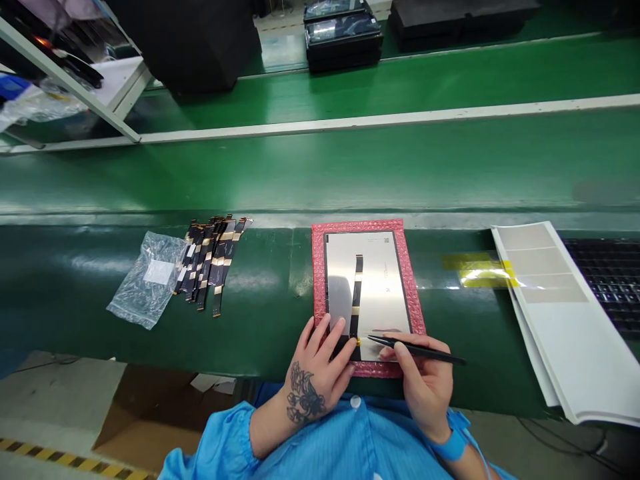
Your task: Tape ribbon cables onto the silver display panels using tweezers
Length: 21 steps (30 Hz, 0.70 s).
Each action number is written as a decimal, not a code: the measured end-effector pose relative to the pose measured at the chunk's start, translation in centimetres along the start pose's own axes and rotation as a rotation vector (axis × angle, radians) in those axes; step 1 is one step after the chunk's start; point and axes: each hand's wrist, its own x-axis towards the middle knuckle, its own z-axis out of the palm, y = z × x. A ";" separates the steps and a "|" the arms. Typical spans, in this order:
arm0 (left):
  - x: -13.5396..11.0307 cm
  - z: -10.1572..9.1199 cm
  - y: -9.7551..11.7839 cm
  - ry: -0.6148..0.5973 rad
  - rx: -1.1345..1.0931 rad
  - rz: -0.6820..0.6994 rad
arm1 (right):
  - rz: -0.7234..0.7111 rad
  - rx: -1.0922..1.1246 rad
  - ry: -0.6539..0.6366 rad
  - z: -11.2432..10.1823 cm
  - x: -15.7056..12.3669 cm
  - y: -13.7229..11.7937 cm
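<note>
A silver display panel (380, 287) lies on a pink bubble-wrap sheet (318, 267) on the green bench. A black flex cable (357, 293) with gold bands runs lengthwise down the panel. My left hand (317, 370) rests on the panel's near left corner, fingers spread and pressing down the cable's lower end. In my right hand (425, 383) are black tweezers (415, 349), held like a pen. Their tip points left, close to the cable's near end by a small yellow tab.
A fan of several spare flex cables (210, 260) lies to the left beside a clear plastic bag (150, 277). White sheets (555, 313) and a strip of yellow tape (483, 272) are at the right, a dark keyboard (610, 280) beyond. Black trays (343, 37) sit across the conveyor.
</note>
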 end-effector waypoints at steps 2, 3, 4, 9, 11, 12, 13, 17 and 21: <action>0.2 0.1 0.2 -0.027 0.019 -0.004 | -0.004 -0.001 -0.002 0.0 0.0 0.0; 0.2 0.2 0.2 -0.032 0.029 -0.009 | -0.010 0.003 -0.003 0.0 0.0 -0.1; 0.2 0.3 0.3 -0.031 0.041 -0.013 | -0.017 0.006 -0.004 0.0 0.1 -0.1; -0.1 1.5 0.8 0.004 0.097 -0.027 | -0.034 0.030 -0.025 0.0 0.1 -0.4; -0.3 1.6 0.8 -0.002 0.110 -0.022 | -0.037 0.034 -0.030 0.0 0.1 -0.4; -0.3 1.6 0.8 -0.007 0.114 -0.016 | -0.040 0.033 -0.031 0.0 0.1 -0.4; -0.3 1.6 0.8 -0.009 0.115 -0.010 | -0.042 0.030 -0.034 0.0 0.1 -0.4; -0.3 1.2 0.7 -0.008 0.114 -0.009 | -0.043 0.031 -0.044 -0.1 0.1 -0.2; -0.2 1.0 0.8 -0.025 0.095 -0.035 | -0.040 0.037 -0.047 -0.1 0.1 -0.1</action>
